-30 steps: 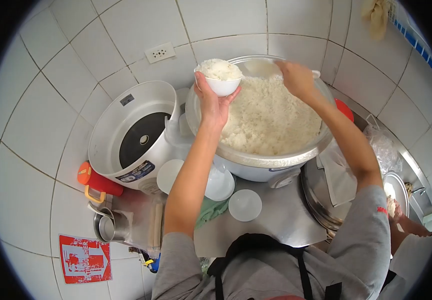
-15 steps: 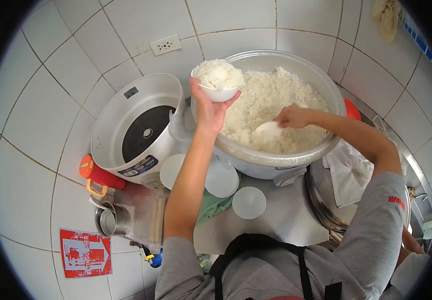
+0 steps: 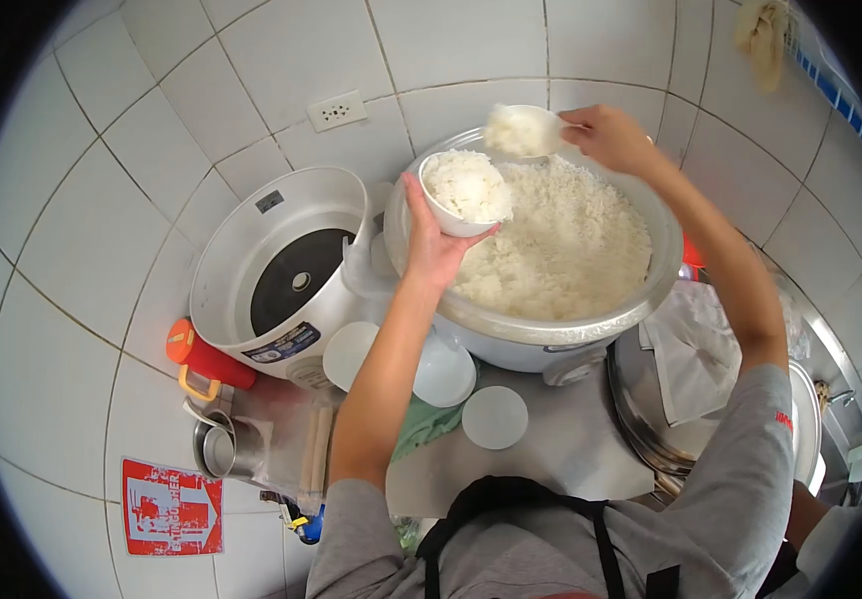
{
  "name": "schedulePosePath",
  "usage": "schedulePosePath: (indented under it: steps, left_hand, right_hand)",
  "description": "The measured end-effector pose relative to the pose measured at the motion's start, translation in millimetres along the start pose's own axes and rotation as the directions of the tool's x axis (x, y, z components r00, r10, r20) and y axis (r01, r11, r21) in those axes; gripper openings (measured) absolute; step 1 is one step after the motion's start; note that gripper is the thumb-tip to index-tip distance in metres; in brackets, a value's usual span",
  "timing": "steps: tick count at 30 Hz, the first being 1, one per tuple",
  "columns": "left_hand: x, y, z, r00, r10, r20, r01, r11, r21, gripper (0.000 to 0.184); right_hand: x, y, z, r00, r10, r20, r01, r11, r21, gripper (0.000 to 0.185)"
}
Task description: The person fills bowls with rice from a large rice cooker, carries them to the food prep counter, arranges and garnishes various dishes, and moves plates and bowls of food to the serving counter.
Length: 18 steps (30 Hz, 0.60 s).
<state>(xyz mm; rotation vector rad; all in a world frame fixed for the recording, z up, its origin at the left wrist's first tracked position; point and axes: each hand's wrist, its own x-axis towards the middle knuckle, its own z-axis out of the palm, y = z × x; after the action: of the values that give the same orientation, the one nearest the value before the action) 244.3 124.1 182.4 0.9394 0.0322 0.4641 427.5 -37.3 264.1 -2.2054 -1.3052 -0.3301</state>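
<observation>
My left hand point(image 3: 438, 245) grips a white bowl point(image 3: 451, 222) heaped with cooked rice point(image 3: 467, 184), tilted a little over the left rim of a big rice pot point(image 3: 651, 290). In my right hand point(image 3: 606, 136) is a white rice paddle point(image 3: 548, 133) carrying a clump of rice, raised above the pot's far side and to the right of the bowl. Loose rice point(image 3: 571, 240) fills much of the pot. Paddle and bowl are apart.
Left of the pot stands another large open cooker point(image 3: 351, 190) with a dark disc inside. White bowls point(image 3: 443, 369) and a round white piece point(image 3: 495, 417) sit on the steel counter point(image 3: 551, 439). A red flask point(image 3: 213, 361), a metal pot point(image 3: 226, 449) and a white cloth point(image 3: 691, 359) lie around.
My right hand has lifted the paddle out of the rice, up and away, with rice on it. The left hand has shifted slightly right and down, tilting the bowl.
</observation>
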Motion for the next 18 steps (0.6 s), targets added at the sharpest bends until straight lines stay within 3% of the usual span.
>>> schedulePosePath:
  steps: [2,4,8,11,15,18]
  left_hand:
    - [6,-8,15,0.999,0.010,-0.037,-0.011,1.000,-0.001,0.080]
    - [16,-16,20,0.999,0.027,-0.033,-0.028,0.999,-0.033,0.077]
    - [10,-11,30,0.996,0.041,-0.079,-0.043,0.999,-0.020,0.074]
    - [19,-12,25,0.997,0.066,0.035,-0.065,0.998,-0.027,0.071]
    - [15,-12,33,0.997,0.083,-0.003,-0.083,0.996,0.018,0.077]
    - [20,-18,28,0.994,0.106,-0.006,-0.105,0.993,0.053,0.073]
  right_hand:
    - [-20,-35,22,0.979,-0.172,-0.106,0.105,0.882,-0.459,0.025]
    - [-51,-68,49,0.936,-0.316,-0.153,0.136,0.727,-0.673,0.033]
    - [-41,-54,2,0.960,-0.159,-0.230,0.048,0.904,-0.425,0.029]
    - [-38,-39,13,0.981,-0.172,-0.087,0.143,0.951,-0.274,0.027]
    - [-46,-56,-12,0.964,-0.170,-0.205,0.125,0.969,-0.214,0.026]
    - [-48,-61,-3,0.969,-0.218,-0.114,0.172,0.932,-0.318,0.022]
